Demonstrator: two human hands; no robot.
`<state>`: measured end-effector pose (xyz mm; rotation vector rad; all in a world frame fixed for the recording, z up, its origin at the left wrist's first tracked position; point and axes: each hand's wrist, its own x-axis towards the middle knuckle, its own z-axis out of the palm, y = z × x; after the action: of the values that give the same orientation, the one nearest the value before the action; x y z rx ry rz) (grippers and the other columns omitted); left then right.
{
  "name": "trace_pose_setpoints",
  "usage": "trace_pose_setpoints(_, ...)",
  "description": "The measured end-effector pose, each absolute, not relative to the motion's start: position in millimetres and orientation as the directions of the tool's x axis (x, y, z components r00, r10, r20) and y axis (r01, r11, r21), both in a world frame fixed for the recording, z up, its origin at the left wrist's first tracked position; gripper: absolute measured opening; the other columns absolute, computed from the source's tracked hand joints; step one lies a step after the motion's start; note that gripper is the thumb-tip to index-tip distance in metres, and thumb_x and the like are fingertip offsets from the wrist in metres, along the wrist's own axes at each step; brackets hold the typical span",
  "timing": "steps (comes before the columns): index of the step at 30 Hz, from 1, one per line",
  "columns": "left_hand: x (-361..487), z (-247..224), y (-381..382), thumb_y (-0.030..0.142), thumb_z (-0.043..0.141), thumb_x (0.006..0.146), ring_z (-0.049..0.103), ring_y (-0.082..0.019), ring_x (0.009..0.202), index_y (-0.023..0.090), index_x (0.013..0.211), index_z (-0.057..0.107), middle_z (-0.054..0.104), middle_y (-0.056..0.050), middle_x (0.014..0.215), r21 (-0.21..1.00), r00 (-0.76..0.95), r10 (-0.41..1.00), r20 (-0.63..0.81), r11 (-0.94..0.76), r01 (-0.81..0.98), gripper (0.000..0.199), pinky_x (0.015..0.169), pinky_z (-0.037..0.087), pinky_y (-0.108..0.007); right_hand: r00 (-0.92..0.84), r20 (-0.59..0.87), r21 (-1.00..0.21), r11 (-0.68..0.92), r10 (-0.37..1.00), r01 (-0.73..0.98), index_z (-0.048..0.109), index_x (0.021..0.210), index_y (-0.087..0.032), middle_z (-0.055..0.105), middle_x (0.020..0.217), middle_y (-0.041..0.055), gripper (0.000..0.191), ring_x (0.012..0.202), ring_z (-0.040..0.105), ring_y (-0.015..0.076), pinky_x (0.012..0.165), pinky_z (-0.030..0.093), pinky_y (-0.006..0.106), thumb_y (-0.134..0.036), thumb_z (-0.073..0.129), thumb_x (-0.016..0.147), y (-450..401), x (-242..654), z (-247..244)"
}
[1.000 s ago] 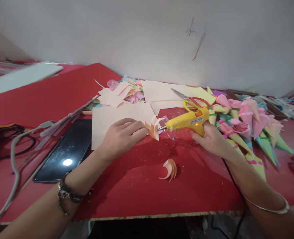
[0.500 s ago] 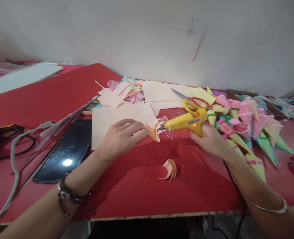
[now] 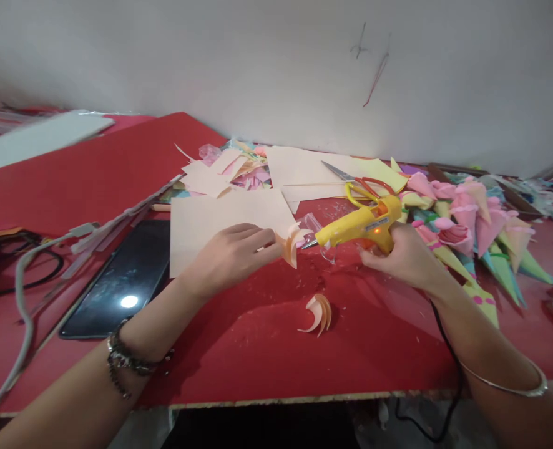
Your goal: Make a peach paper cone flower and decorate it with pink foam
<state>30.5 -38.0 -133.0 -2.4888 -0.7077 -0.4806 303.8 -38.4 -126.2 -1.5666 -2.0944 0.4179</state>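
Observation:
My left hand (image 3: 234, 255) pinches a small flower of curled cream paper petals (image 3: 290, 246) above the red table. A yellow glue gun (image 3: 358, 226) is in my right hand (image 3: 402, 255), its metal nozzle pointing left, a little to the right of the petals. An orange light glows on the gun's side. Nearer the table's front edge lies a loose bunch of curled petals (image 3: 321, 315). Behind my left hand is a large cream paper sheet (image 3: 211, 218).
Scissors (image 3: 356, 181) rest on paper at the back. Paper cone flowers (image 3: 468, 218) are heaped at the right, with paper scraps (image 3: 220, 171) behind the sheet. A black phone (image 3: 117, 287) and a white cable (image 3: 21, 312) lie at the left.
The glue gun in my right hand has moved slightly right, so its nozzle has drawn back from the petals. My left hand has shifted slightly right with the petals.

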Motion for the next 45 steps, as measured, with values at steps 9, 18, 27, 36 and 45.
trace_pose_setpoints(9, 32.3, -127.1, -39.7, 0.005, 0.030, 0.084, 0.054, -0.012, 0.060, 0.017, 0.075, 0.049, 0.060, -0.002, 0.072, -0.373, 0.838, 0.414, 0.355, -0.759, 0.533, 0.025, 0.059, 0.044, -0.025, -0.347, 0.285, -0.261, 0.421, 0.894, 0.869, 0.043, 0.062, -0.019, 0.051, 0.056, 0.0002, 0.005, 0.049, 0.047, 0.0136, 0.044, 0.033, 0.024, -0.018, 0.048, 0.063, -39.5, 301.5, -121.8)
trace_pose_setpoints(18, 34.0, -129.5, -39.6, 0.006, 0.030, 0.085, 0.050, -0.012, 0.055, 0.018, 0.073, 0.049, 0.058, -0.001, 0.069, -0.370, 0.833, 0.420, 0.360, -0.755, 0.541, 0.026, 0.056, 0.041, -0.025, -0.378, 0.292, -0.204, 0.443, 0.879, 0.873, 0.048, 0.069, -0.019, 0.050, 0.058, 0.0013, 0.002, 0.049, 0.047, 0.0149, 0.046, 0.034, 0.025, -0.020, 0.048, 0.067, -41.0, 299.9, -124.7)
trace_pose_setpoints(27, 32.6, -129.4, -39.2, 0.008, 0.030, 0.086, 0.048, -0.011, 0.054, 0.018, 0.073, 0.049, 0.056, -0.001, 0.067, -0.376, 0.831, 0.424, 0.361, -0.749, 0.545, 0.025, 0.054, 0.039, -0.025, -0.396, 0.321, -0.196, 0.470, 0.860, 0.861, 0.050, 0.070, -0.018, 0.054, 0.063, 0.0038, 0.006, 0.056, 0.051, 0.0173, 0.050, 0.038, 0.027, -0.017, 0.048, 0.065, -39.7, 301.3, -126.5)
trace_pose_setpoints(36, 32.6, -131.3, -39.5, 0.007, 0.032, 0.084, 0.049, -0.012, 0.055, 0.018, 0.070, 0.048, 0.056, 0.000, 0.068, -0.381, 0.821, 0.441, 0.361, -0.734, 0.562, 0.024, 0.054, 0.039, -0.024, -0.392, 0.312, -0.241, 0.471, 0.865, 0.849, 0.050, 0.071, -0.019, 0.050, 0.057, 0.0005, 0.005, 0.050, 0.047, 0.0147, 0.046, 0.034, 0.025, -0.021, 0.050, 0.067, -40.7, 299.2, -125.3)
trace_pose_setpoints(45, 33.4, -130.9, -40.0, 0.008, 0.031, 0.085, 0.048, -0.010, 0.055, 0.018, 0.070, 0.048, 0.056, 0.000, 0.067, -0.374, 0.816, 0.445, 0.370, -0.732, 0.569, 0.025, 0.054, 0.039, -0.024, -0.370, 0.267, -0.243, 0.434, 0.890, 0.868, 0.051, 0.072, -0.017, 0.052, 0.060, 0.0023, 0.006, 0.053, 0.049, 0.0159, 0.047, 0.034, 0.025, -0.018, 0.047, 0.068, -40.3, 301.0, -126.5)
